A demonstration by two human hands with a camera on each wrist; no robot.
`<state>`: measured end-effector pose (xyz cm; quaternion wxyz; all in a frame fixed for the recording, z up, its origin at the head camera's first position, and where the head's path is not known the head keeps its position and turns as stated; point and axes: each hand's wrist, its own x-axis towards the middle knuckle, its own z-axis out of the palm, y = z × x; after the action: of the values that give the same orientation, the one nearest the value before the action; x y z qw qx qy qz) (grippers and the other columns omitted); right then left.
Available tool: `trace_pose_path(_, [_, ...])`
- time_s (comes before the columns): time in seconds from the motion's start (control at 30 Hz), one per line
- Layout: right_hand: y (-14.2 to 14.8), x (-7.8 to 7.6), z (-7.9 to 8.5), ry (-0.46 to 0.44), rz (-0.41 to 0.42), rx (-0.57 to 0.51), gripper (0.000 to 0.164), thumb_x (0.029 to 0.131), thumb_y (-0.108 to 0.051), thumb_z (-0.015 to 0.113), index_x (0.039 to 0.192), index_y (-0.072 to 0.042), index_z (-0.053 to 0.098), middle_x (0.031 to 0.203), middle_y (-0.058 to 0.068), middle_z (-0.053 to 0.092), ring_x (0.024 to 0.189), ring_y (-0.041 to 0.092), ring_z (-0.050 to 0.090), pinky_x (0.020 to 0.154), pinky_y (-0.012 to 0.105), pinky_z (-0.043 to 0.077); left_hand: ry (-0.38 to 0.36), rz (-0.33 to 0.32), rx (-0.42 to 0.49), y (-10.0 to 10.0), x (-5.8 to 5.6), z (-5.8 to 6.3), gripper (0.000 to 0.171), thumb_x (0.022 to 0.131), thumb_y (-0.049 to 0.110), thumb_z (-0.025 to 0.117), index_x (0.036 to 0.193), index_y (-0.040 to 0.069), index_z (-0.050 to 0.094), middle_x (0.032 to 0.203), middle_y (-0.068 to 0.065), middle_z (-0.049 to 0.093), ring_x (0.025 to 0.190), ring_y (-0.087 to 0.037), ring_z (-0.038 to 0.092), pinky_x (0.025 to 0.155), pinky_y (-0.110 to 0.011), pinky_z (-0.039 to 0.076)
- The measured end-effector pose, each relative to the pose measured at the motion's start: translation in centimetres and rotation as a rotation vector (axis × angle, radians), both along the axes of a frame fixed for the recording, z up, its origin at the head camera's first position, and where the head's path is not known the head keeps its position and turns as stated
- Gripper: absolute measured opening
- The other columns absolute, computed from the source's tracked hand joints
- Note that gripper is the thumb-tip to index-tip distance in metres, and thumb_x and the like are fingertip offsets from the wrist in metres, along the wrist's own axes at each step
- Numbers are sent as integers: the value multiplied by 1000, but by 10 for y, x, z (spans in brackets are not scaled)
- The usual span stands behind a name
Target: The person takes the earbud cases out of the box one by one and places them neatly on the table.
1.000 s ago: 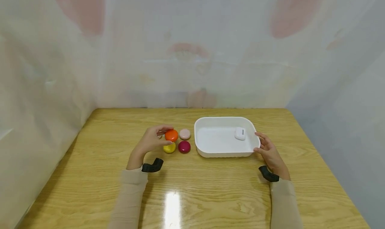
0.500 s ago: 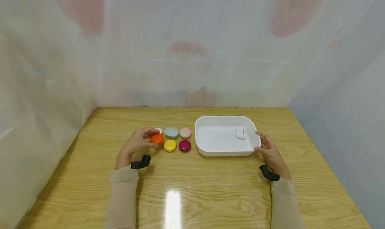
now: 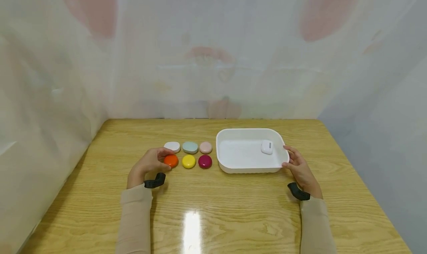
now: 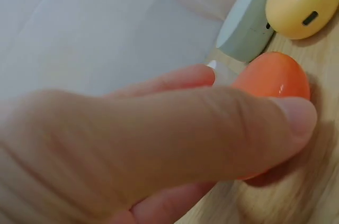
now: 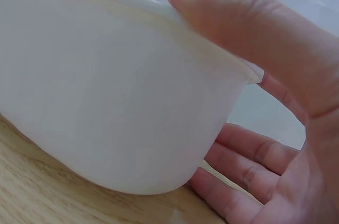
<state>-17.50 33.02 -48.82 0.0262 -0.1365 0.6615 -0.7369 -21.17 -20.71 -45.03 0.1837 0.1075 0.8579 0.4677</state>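
My left hand [image 3: 151, 164] pinches a glossy orange earbud case [image 3: 171, 161] between thumb and fingers, down at the table on the left. Directly behind it lies a white oval case [image 3: 172, 147]. To its right sit a yellow case [image 3: 188, 161], which shows a dark port slot in the left wrist view, and a dark magenta case [image 3: 205, 161]. My right hand [image 3: 300, 170] grips the right end of a white plastic tray [image 3: 248, 170], thumb on the rim [image 5: 148, 4] and fingers against the outer wall. Inside the tray, toward its right, rests a white case [image 3: 267, 147].
A pale green case [image 3: 190, 147] and a pale pink case [image 3: 205, 147] continue the back row beside the white oval one. The wooden table [image 3: 230, 213] ends at a pale curtain-like backdrop [image 3: 213, 79] behind, with more sheeting on both sides.
My left hand has carried the orange case left from above the green and yellow ones, then lowered it toward me, in front of the white oval case. My right hand stays on the tray.
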Motion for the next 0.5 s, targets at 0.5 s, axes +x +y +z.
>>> trace_pose_path(0.5, [-1, 0, 1, -13, -9, 8, 54, 93, 3, 56, 142, -9, 38, 133, -13, 48, 109, -2, 57, 86, 10, 53, 19, -3, -55, 2, 2, 3, 59, 78, 0, 74, 134, 4, 56, 136, -23, 56, 116, -35, 57, 94, -39, 54])
